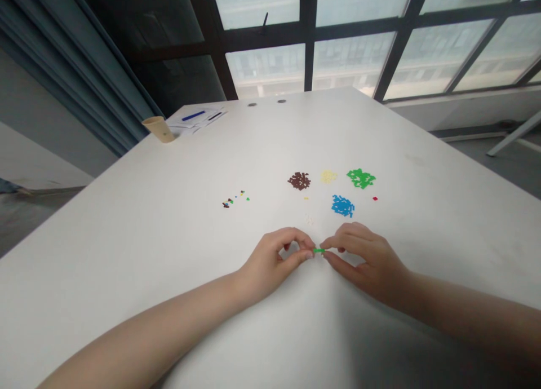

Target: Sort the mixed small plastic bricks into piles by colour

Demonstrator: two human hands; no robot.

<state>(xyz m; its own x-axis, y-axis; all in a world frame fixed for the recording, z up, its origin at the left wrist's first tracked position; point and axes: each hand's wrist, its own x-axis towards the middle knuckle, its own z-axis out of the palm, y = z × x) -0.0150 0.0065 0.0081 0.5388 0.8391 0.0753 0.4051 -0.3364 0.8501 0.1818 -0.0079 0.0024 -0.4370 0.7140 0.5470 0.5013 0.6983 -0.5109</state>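
Observation:
A small green strip-like piece (319,250) is pinched between my two hands, low over the white table (203,231). My left hand (276,259) grips its left end between thumb and fingertips. At the other end, the thumb and fingers of my right hand (367,256) close on it. Just beyond the fingertips lie a few pale pieces (310,220), then a pile of blue pieces (342,206). Further off are piles of brown pieces (299,180), pale yellow pieces (328,176) and green pieces (361,178).
A red piece (375,198) lies by itself at the right, and a yellow piece (306,198) near the brown pile. Left of the piles is a scatter of mixed small pieces (227,203). A paper cup (159,129) and papers with a blue pen (193,116) sit far left.

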